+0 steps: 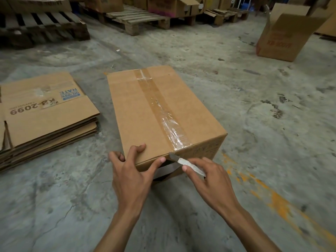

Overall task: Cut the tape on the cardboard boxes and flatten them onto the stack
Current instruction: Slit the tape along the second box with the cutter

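A sealed cardboard box (163, 113) sits on the concrete floor (254, 110) right in front of the person, its near top edge under both hands. The left hand (132, 171) is spread over the near left corner of the box: fingers straight and splayed, some lying on the top panel, the thumb stretched along the near edge, pressing rather than gripping. The right hand (209, 177) pinches a small knife (183, 161) between thumb and fingers, and the blade tip touches the near top edge just where the strip of clear tape (160, 104) folds over it. That tape runs away from the hands down the middle seam of the top, wrinkled and shiny at the near end, flatter further off.

To the left of the left hand, well apart from the box, lies a stack of flattened boxes (45, 113), the top sheet printed "KB-2099". Beyond the right hand, far off to the right, stands an open box (283, 37) with red lettering and its flaps up. Further away, past the box being worked on, wooden pallets (138, 20) rest on the floor, some carrying more cartons (171, 5). A worn yellow painted line (272, 195) crosses the floor just right of the right forearm.
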`<state>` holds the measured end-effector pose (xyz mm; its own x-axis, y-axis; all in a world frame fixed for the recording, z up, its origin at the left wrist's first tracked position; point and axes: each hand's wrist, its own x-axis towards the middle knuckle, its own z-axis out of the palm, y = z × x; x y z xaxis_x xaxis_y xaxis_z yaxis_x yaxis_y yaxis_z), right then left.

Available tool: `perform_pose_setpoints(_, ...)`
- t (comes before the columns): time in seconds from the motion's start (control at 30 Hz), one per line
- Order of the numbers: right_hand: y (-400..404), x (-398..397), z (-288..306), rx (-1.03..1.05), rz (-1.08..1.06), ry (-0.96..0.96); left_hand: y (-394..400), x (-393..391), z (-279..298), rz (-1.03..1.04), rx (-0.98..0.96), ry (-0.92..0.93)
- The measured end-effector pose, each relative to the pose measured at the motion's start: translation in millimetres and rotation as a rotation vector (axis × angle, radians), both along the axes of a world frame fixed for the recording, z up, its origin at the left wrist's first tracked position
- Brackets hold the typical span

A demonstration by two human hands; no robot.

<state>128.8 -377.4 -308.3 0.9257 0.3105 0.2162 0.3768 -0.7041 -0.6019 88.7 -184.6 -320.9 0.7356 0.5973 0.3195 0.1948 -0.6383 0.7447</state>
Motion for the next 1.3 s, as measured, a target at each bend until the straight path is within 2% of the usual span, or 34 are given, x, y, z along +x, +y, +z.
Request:
perform_pose_setpoints(0.2, -2, -2, 7, 0.034, -0.031, -0.023, 1, 0, -2, -0.011, 0.000, 0.012)
perform_pose_setpoints(0.63, 24, 0, 21, -0.145, -0.148, -0.057, 1, 2, -3, 0.004, 0.015, 0.013)
perform_pose_setpoints(0.73, 19, -4, 17, -0.087, -0.222, -0.052, 3, 2, -4, 0.004, 0.039, 0.006)
perform_pose_setpoints(0.93, 33, 14, 12, -0.063, -0.238, -0.009, 3, 2, -5, 0.013, 0.075, 0.018)
perform_pose_setpoints(1.1, 24, 6, 8, 0.035, -0.274, -0.007, -1, 1, -3, 0.034, 0.093, 0.034)
perform_pose_setpoints(1.3, 14, 9, 10, -0.036, -0.257, -0.030, 0, 1, -2, 0.053, 0.177, 0.071)
